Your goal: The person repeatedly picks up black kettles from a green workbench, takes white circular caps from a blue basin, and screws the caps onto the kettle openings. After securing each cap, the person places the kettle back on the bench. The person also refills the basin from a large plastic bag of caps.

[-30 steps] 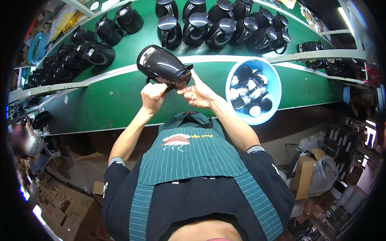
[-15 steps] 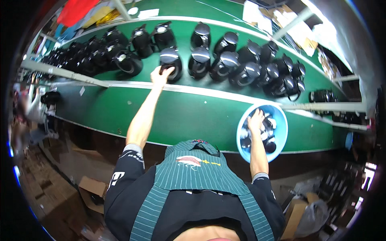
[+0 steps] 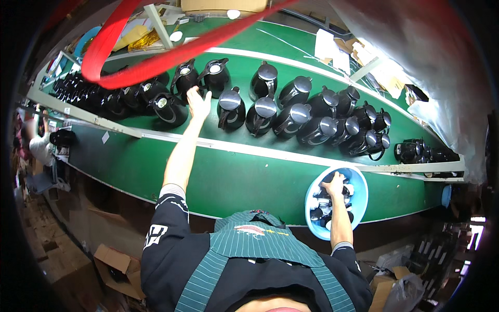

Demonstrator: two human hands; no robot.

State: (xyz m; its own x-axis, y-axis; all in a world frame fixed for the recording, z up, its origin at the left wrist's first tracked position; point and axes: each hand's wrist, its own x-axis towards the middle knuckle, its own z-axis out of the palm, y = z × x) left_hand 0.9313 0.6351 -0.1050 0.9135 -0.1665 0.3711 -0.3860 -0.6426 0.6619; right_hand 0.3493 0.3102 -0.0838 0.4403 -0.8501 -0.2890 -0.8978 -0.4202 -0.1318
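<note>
My left hand (image 3: 199,105) is stretched over the green bench, fingers apart and holding nothing. Its fingertips are at an unlidded black jug (image 3: 185,78), and I cannot tell whether they touch it. Another unlidded jug (image 3: 216,76) stands just to its right. Nearest on the other side is a black jug with a shiny grey lid (image 3: 231,109). My right hand (image 3: 336,185) is inside a light blue basin (image 3: 311,222) of loose black and pale lid-like parts (image 3: 326,210). Its fingers are bent around something dark that they mostly hide.
Several lidded black jugs (image 3: 292,120) stand in rows to the right, and unlidded ones (image 3: 170,110) crowd the left. A pale rail (image 3: 244,149) runs along the green bench (image 3: 244,182). A red strap (image 3: 156,70) hangs across the upper left. Another person (image 3: 40,148) is at the far left.
My left hand has left the lidded jug and moved left to an unlidded one, its fingers opening. My right hand stays in the basin. The view has shifted, and the red strap sweeps further in.
</note>
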